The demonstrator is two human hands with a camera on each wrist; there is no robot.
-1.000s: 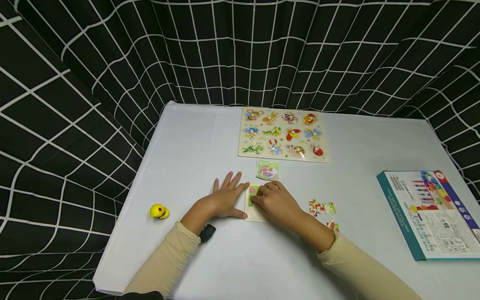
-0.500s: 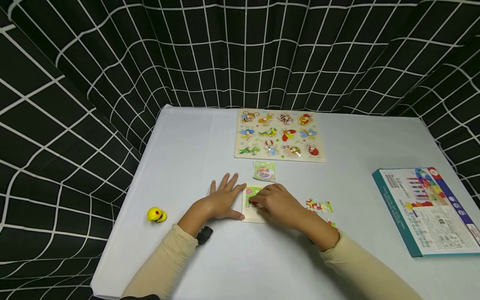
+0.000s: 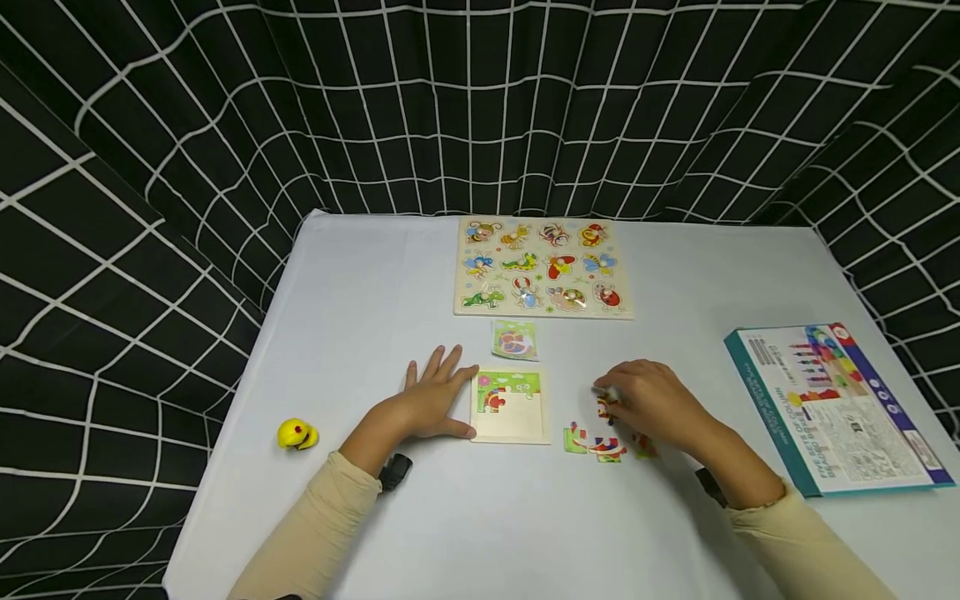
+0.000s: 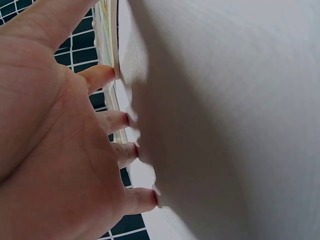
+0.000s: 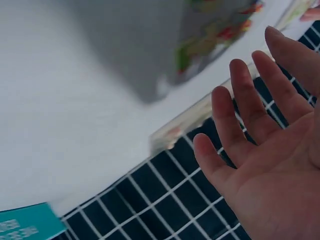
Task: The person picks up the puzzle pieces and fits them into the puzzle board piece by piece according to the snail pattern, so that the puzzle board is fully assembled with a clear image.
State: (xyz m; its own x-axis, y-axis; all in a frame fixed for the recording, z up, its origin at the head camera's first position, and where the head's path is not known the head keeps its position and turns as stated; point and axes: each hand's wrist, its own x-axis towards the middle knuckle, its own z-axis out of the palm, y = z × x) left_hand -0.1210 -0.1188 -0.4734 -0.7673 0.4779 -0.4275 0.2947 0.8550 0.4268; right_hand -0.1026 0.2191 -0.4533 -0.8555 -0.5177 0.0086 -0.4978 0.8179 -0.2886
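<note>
A small wooden puzzle tray (image 3: 512,423) lies mid-table, with joined green and red jigsaw pieces (image 3: 517,382) along its top and upper left. My left hand (image 3: 427,404) is spread flat beside it, forefinger and thumb touching its left edge; the left wrist view shows the fingertips (image 4: 145,200) down on the cloth. Over the loose jigsaw pieces (image 3: 606,448) to the right of the tray hovers my right hand (image 3: 660,407), partly covering some of them. In the right wrist view its fingers are loosely bent with nothing between them, and blurred pieces (image 5: 215,40) lie beyond.
A small picture card (image 3: 514,340) lies above the tray. Behind it is a wooden insect peg puzzle (image 3: 540,313). A flat teal-edged box (image 3: 840,408) is at the right, a yellow toy (image 3: 297,433) at the left. Black gridded cloth (image 3: 480,108) hangs behind the table.
My right hand has left the tray and moved right to the loose pieces. A red piece now shows in the tray below the green ones. The left hand keeps its place at the tray.
</note>
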